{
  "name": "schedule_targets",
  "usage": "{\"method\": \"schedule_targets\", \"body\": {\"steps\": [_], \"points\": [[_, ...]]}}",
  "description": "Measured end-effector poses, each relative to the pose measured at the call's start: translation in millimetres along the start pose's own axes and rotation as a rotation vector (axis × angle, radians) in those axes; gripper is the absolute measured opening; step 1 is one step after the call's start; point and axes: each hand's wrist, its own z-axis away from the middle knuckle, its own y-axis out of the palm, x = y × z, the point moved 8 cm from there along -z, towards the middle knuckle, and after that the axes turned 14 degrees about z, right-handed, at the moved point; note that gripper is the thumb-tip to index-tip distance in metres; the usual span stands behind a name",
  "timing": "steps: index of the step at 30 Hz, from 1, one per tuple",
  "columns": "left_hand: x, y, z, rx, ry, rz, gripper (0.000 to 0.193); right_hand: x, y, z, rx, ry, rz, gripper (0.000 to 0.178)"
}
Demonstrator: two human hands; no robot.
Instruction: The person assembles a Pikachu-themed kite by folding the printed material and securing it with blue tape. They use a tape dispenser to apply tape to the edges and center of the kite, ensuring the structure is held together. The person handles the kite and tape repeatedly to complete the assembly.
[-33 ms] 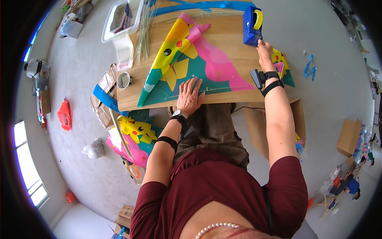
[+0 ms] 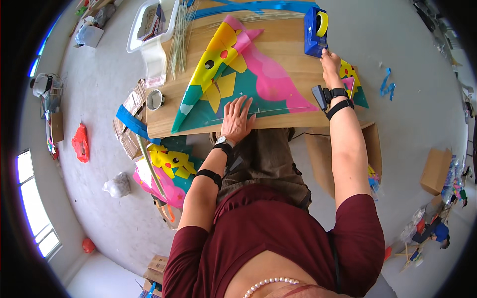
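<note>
A thin printed sheet (image 2: 273, 82) in green, pink and yellow, with a cartoon figure on it, lies folded into a kite-like triangle on the wooden table (image 2: 290, 37). My left hand (image 2: 237, 119) rests flat on its near edge, fingers spread, beside a thin white line running along that edge. At the table's right side stands a blue tape dispenser (image 2: 312, 32) with a yellow-cored roll (image 2: 322, 25). The fingertips of my right hand (image 2: 331, 67) are pinched together at the dispenser's near end. What lies between them is too small to make out.
Thin pale sticks (image 2: 181, 42) and a white plastic bin (image 2: 133, 42) are at the table's far left. A tape roll (image 2: 155, 100) sits at the left edge. More printed sheets (image 2: 171, 164) hang at lower left. A cardboard box (image 2: 320, 159) stands below the right side.
</note>
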Motion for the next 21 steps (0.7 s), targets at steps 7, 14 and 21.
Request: {"method": "schedule_targets", "body": {"steps": [7, 14, 21], "points": [[1, 2, -9, -0.027, 0.018, 0.016, 0.060, -50, 22, 24, 0.166, 0.067, 0.088, 0.022], [4, -1, 0, -0.057, 0.019, 0.052, 0.050, 29, 31, 139, 0.508, 0.083, -0.378, 0.022], [-12, -11, 21, -0.073, 0.097, 0.085, 0.039, 54, 39, 260, 0.694, 0.048, -0.379, 0.030]]}}
